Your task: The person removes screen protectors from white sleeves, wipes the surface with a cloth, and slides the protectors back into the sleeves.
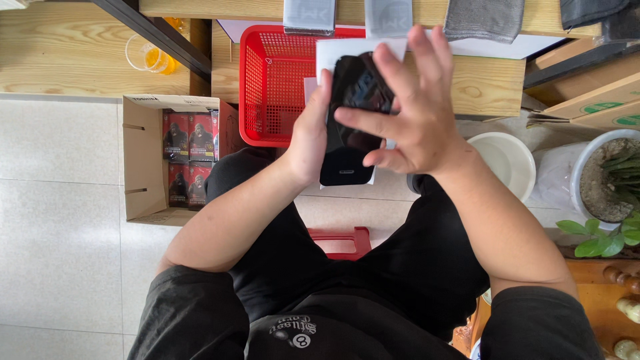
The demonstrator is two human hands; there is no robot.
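Phone [348, 143] — glossy black, gripped by left hand [311, 137]; right hand [417, 113] spread open, fingertips hiding its top edge.

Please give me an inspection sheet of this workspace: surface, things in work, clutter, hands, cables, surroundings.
Surface: wooden bench, with white sheets on it.
Things in work: black glossy phone-shaped item, held upright with white paper behind it.
Clutter: red mesh basket; open cardboard box of red packs on the floor; grey cloths hanging on the bench edge.
Hands: left hand grips the item's side; right hand lies with spread fingers on its front.
Cables: nothing seen.
Surroundings: tiled floor, white bowl, potted plant, red stool.
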